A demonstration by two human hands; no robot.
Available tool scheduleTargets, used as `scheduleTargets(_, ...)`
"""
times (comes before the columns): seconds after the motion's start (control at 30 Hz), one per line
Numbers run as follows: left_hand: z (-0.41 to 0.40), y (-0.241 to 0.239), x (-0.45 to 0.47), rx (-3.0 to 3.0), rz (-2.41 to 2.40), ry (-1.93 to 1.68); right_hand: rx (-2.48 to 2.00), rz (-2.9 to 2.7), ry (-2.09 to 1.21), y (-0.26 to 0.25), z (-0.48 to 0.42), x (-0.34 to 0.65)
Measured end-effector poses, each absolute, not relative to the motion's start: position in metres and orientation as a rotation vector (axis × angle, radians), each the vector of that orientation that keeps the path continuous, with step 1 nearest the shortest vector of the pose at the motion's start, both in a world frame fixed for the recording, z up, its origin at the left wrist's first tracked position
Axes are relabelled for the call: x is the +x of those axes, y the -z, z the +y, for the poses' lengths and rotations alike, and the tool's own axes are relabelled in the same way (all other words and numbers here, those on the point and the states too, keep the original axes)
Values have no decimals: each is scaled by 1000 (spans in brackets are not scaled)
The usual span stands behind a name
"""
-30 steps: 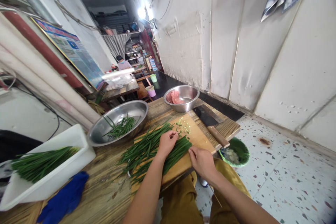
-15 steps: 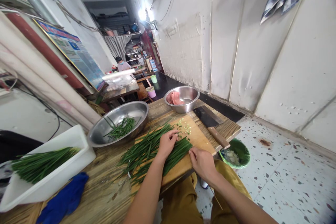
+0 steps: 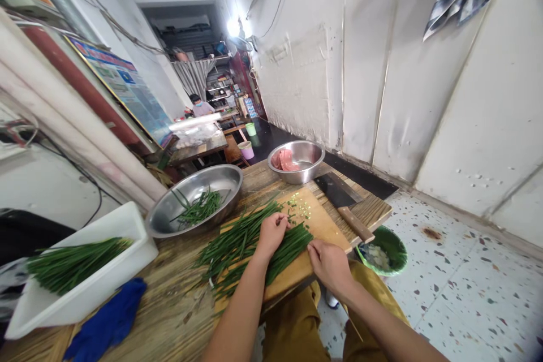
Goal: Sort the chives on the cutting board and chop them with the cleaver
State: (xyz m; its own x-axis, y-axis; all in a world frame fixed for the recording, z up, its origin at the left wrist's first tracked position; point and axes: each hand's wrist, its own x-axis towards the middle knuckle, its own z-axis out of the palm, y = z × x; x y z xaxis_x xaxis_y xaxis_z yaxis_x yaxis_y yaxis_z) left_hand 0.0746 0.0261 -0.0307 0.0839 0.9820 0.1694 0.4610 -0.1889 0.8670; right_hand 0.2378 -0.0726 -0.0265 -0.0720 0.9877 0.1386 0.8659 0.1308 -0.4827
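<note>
Long green chives (image 3: 237,235) lie in a loose heap across a wooden cutting board (image 3: 326,220). My left hand (image 3: 274,235) rests on top of them, fingers curled in around some stalks. At the trimmed ends of the nearer bunch, my right hand (image 3: 331,260) is closed, thumb against the fingers; whatever is between them is hidden. Small pale cut bits (image 3: 300,206) are scattered on the far part of the board. Beyond the board, a cleaver (image 3: 339,192) lies flat with its wooden handle toward me.
Left of the board stand a steel basin (image 3: 159,226) with chives and a white tub (image 3: 139,243) with another bunch. A blue glove (image 3: 106,317) lies in front. A steel bowl (image 3: 314,167) holds something pink. A green-lined bin (image 3: 396,251) is below the table; a person (image 3: 201,107) sits farther back.
The view has shifted slightly, so everything appears a little farther right. Both hands keep nearly the same pose over the chives.
</note>
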Motion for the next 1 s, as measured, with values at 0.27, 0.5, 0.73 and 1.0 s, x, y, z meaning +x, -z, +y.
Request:
scheduleTargets(0.27,26,32,73,1752,1419,-1036,-1778,-1998,-381,26,-73,238)
scheduleTargets(0.5,27,34,73,1762,1425,-1024,-1781,-2001,-392,27,-72,238)
scheduleTargets(0.73,25,30,74,1746,1424,-1027,-1764,-1998,-379,29,-72,238)
scheduleTargets(1.0,23,27,75,1796,1386,-989,-1781,-1999,-372,28,-72,239)
